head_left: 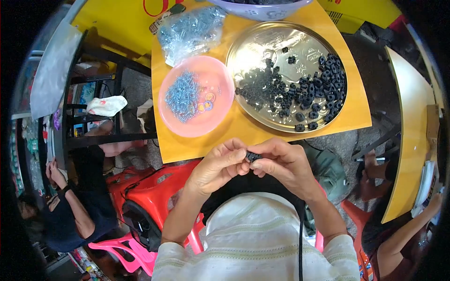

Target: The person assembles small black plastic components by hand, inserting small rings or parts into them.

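Between my two hands, just in front of the table's near edge, is a small black ridged plastic part [253, 156]. My left hand [224, 161] pinches near its left end with thumb and fingers. My right hand [281, 161] grips the right side of it between thumb and forefinger. Beyond my hands, a round gold metal tray [262, 40] bears many loose black parts [328, 79], larger ones at the right and smaller ones at the left. To its left, a pink bowl [211, 124] holds a heap of small bluish pieces [183, 96] and a few rings [207, 105].
The yellow-topped table [187, 151] carries a clear bag of bluish pieces [192, 33] and a lilac basin [267, 10] at the back. A red plastic chair [154, 196] stands at the left. One person [79, 196] sits far left; another person's arm [408, 234] shows at the right.
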Motion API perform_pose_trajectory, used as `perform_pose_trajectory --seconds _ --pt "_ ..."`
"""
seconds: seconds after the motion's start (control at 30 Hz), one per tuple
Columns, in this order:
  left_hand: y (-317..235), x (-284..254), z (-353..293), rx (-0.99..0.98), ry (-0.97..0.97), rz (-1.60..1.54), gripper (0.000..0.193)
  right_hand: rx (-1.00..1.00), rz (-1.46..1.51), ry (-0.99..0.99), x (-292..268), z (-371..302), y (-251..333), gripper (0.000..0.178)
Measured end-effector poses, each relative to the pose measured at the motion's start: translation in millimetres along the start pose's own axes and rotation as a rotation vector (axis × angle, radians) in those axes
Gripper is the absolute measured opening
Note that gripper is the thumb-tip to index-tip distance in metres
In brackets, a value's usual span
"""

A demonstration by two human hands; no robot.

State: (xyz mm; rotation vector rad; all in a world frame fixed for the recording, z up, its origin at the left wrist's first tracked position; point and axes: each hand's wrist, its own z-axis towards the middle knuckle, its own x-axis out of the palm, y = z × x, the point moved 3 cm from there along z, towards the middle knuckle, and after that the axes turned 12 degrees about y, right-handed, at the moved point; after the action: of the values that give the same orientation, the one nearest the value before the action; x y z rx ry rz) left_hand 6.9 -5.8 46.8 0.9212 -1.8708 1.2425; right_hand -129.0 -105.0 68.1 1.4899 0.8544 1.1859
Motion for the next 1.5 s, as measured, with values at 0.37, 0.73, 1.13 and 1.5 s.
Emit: perform_pose_trajectory --seconds 0.37,0.73,1.13,1.5 --pt "10.2 -29.1 22.2 0.267 -0.217 0.241 0.016 0.072 0.019 -0.391 -64.3 33.7 18.3 0.020" --pt "10.2 -32.2 30.4 0.243 -0.182 0.283 0.015 -0.440 -0.857 -0.582 -179.3 164.5 107.4 0.023" --pt "6.1 -34.6 31.9 0.276 -0.139 0.238 0.016 0.113 -1.159 -0.361 -121.1 42.4 53.0 0.017" --pt "11.8 -31.9 33.2 0.318 -0.127 0.288 0.015 0.045 -1.328 -0.434 -100.2 17.8 33.7 0.022"
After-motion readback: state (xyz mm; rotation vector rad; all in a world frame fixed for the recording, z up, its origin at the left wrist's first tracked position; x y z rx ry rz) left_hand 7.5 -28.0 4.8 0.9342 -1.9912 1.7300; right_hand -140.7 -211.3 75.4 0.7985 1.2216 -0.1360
